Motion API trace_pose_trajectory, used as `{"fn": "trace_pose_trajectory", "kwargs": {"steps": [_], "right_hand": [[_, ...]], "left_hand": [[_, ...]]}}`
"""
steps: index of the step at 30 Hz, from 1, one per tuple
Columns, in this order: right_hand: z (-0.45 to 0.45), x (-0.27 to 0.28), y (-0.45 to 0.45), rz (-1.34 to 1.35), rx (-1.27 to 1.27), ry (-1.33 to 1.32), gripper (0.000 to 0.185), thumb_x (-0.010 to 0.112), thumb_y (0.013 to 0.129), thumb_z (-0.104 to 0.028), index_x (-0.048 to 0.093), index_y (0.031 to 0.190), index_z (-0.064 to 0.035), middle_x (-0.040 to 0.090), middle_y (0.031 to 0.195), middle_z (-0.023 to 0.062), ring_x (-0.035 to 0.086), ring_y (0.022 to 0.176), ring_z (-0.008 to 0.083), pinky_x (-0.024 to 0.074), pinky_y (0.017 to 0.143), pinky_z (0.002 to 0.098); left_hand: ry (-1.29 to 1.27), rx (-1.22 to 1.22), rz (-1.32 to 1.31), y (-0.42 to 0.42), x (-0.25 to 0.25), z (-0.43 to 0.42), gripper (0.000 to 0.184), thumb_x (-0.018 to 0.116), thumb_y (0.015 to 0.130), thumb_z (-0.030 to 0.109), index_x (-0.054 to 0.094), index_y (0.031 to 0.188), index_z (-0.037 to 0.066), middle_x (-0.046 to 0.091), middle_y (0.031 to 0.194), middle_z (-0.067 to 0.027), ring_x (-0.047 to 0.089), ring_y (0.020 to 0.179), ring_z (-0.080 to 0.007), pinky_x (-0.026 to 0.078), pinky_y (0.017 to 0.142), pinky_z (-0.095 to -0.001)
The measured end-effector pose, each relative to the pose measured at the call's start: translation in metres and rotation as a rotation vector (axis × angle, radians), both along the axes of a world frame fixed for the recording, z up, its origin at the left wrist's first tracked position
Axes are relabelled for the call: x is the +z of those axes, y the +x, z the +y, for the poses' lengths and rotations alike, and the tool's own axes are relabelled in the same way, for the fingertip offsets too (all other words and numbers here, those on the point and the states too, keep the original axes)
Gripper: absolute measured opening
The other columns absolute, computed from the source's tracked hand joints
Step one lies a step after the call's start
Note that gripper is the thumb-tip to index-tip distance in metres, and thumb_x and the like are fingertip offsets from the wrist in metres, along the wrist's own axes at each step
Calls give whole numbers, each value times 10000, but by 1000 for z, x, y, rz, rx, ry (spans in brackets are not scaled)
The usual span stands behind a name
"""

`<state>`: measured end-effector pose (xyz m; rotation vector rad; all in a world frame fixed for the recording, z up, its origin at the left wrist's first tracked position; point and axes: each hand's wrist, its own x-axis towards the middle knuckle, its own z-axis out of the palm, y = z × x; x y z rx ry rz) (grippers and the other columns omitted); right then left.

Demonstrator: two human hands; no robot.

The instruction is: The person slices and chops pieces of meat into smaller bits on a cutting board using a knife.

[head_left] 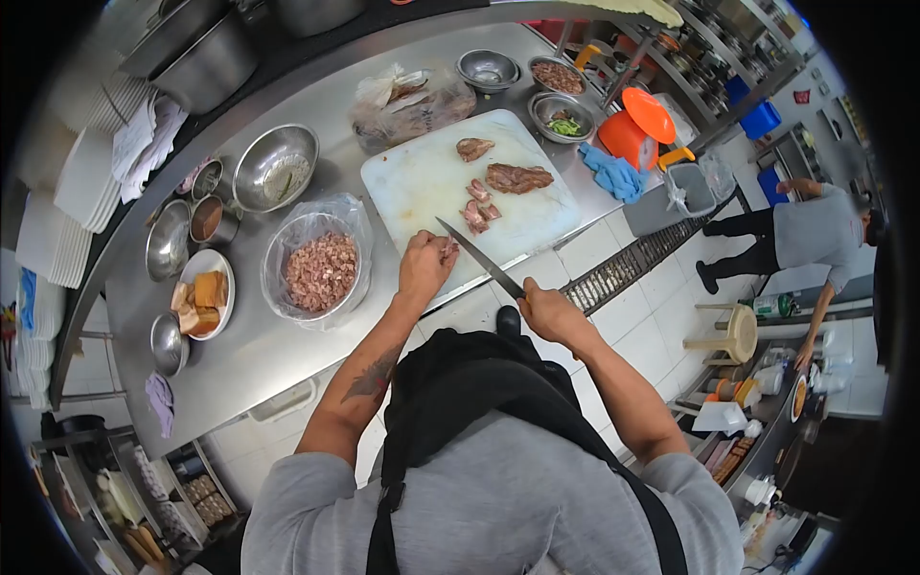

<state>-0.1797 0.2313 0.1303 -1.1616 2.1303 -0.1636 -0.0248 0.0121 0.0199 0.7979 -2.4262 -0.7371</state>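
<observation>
My right hand (543, 309) is wrapped round the handle of a knife (484, 260), whose blade points up and left across the near edge of a white cutting board (422, 172). Close to the knife tip, my left hand (427, 261) pinches a small piece of meat (448, 249) at the board's edge. Farther up on the board lie a large brown meat piece (518, 178), a smaller one (474, 149) and several cut pieces (476, 213). Left of the board stands a plastic-lined bowl (269, 271) of chopped meat (322, 272).
Metal bowls (276, 169) and a plate of food (204, 292) stand at the left. Behind the board lies a plastic bag (412, 110). An orange scale (628, 139) and blue cloth (614, 174) are at the right. A person (815, 235) stands beyond the counter.
</observation>
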Motion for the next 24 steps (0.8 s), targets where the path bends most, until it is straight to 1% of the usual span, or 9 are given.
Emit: {"fn": "trace_pose_trajectory", "kwargs": {"steps": [2, 5, 9, 11, 14, 17, 20, 22, 24], "right_hand": [[2, 1, -6, 15, -36, -24, 301, 520, 1066, -276, 482, 1155, 8, 702, 931, 361, 685, 922, 552, 526, 860, 637], [4, -6, -16, 57, -31, -53, 299, 527, 1064, -280, 474, 1145, 3, 702, 925, 360, 683, 914, 554, 524, 849, 645], [-9, -19, -10, 95, 48, -37, 299, 539, 1059, -283, 473, 1136, -1, 704, 911, 353, 689, 904, 553, 525, 827, 652], [-11, -20, -5, 97, 46, -35, 295, 543, 1055, -276, 474, 1136, -1, 706, 903, 346, 691, 891, 555, 528, 822, 652], [-12, -19, 2, 80, 60, -39, 284, 539, 1055, -265, 474, 1137, 0, 702, 870, 344, 687, 857, 560, 533, 806, 651], [-11, -27, 9, 111, 85, -123, 276, 535, 1055, -253, 471, 1124, 6, 693, 836, 350, 681, 824, 567, 537, 785, 653], [-12, -24, 11, 80, 134, -124, 270, 531, 1056, -244, 467, 1110, 13, 684, 809, 357, 676, 807, 573, 537, 766, 655], [-14, -20, 4, 123, 65, -108, 266, 533, 1055, -236, 465, 1098, 17, 684, 810, 358, 676, 804, 574, 536, 759, 657], [-14, -24, 1, 128, 79, -123, 265, 535, 1054, -235, 464, 1098, 16, 685, 811, 357, 677, 801, 574, 536, 756, 658]], "left_hand": [[45, 15, -94, 4, 5, -1, 408, 867, 798, 236, 773, 1137, 30, 670, 1055, -144, 644, 997, -332, 555, 902, -427], [-3, 7, -24, 6, 26, 5, 387, 855, 805, 229, 778, 1144, 61, 670, 1082, -123, 628, 1045, -316, 542, 927, -424], [-67, -78, -46, -2, 2, -4, 396, 852, 798, 195, 770, 1166, 77, 667, 1107, -112, 612, 1081, -316, 530, 958, -420], [8, -127, -123, 3, -2, -8, 433, 841, 804, 175, 736, 1210, 69, 662, 1193, -124, 618, 1131, -353, 529, 985, -426], [88, -146, 33, 23, 21, -6, 446, 840, 812, 146, 713, 1234, 82, 671, 1179, -128, 630, 1152, -356, 531, 996, -432], [143, -191, -14, 24, 9, -19, 468, 852, 809, 139, 696, 1245, 76, 671, 1174, -134, 649, 1149, -352, 533, 1008, -432], [255, -72, -77, 20, 20, -11, 420, 848, 815, 139, 695, 1198, 59, 667, 1184, -136, 662, 1119, -346, 535, 1004, -426], [333, -7, -91, 13, 20, -5, 401, 841, 817, 137, 697, 1184, 63, 666, 1189, -131, 658, 1128, -345, 534, 1004, -425], [41, 46, 106, 12, 15, 3, 356, 830, 807, 146, 707, 1134, 77, 669, 1101, -128, 640, 1077, -340, 532, 956, -430]]}}
